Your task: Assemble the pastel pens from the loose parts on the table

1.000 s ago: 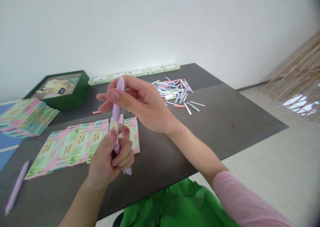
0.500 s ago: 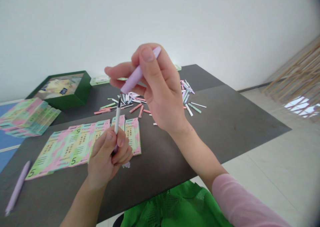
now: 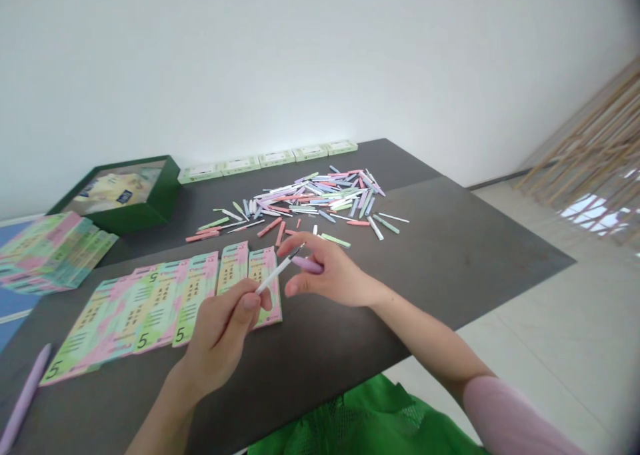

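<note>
My left hand [image 3: 225, 328] is closed around a white pen refill [image 3: 276, 275], which slants up to the right with its dark tip at the top. Close to that tip, my right hand [image 3: 343, 275] has a light purple pen barrel [image 3: 309, 265] tucked in its curled fingers. The thumb and forefinger of the right hand are apart on either side of the barrel's end. The refill tip and the barrel look close together; whether they touch I cannot tell. Beneath my left hand lie pastel printed packets [image 3: 195, 295] in an overlapping row.
A heap of coloured pen parts [image 3: 320, 195] spreads across the dark table [image 3: 450, 241]. Behind it, several pale green boxes [image 3: 277, 159] line the wall. At left are a green box [image 3: 163, 195] holding plastic bags, stacked packets [image 3: 60, 248] and a purple pen [image 3: 25, 398].
My right hand has come down from above with the purple barrel, now beside the refill tip. My left hand has tilted the refill from nearly upright to slanting right.
</note>
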Tool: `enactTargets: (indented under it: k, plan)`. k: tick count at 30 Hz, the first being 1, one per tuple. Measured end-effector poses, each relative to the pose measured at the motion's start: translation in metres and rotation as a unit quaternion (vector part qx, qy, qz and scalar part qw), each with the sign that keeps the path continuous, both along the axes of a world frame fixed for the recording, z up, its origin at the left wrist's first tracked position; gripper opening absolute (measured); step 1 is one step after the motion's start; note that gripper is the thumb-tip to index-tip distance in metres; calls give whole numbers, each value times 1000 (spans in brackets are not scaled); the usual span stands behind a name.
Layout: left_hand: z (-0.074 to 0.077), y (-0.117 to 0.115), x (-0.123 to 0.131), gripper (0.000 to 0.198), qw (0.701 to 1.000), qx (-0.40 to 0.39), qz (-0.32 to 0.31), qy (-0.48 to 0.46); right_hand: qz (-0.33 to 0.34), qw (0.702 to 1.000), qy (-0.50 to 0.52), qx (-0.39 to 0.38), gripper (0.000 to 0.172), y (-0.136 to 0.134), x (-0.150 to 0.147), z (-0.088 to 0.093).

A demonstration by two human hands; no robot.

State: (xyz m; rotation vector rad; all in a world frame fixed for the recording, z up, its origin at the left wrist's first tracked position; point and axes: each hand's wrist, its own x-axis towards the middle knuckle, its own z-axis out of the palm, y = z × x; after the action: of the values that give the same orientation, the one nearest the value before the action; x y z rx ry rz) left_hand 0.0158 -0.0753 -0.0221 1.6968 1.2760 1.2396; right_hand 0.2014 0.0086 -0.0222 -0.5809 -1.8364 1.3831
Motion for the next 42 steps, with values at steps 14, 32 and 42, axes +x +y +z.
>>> enactTargets:
  k: [14, 32, 42]
  plan:
    - [-21, -2, 25, 44, 996, -84, 2, -16, -36, 986, -112, 120, 28, -20, -5, 4]
    - [-33, -41, -14, 23, 904, -139, 68, -399, -165, 782, -599, 49, 35, 80, 107, -73]
    - [-16, -22, 0, 17, 788, -144, 80, -593, -290, 779, -554, 45, 37, 71, 98, -82]
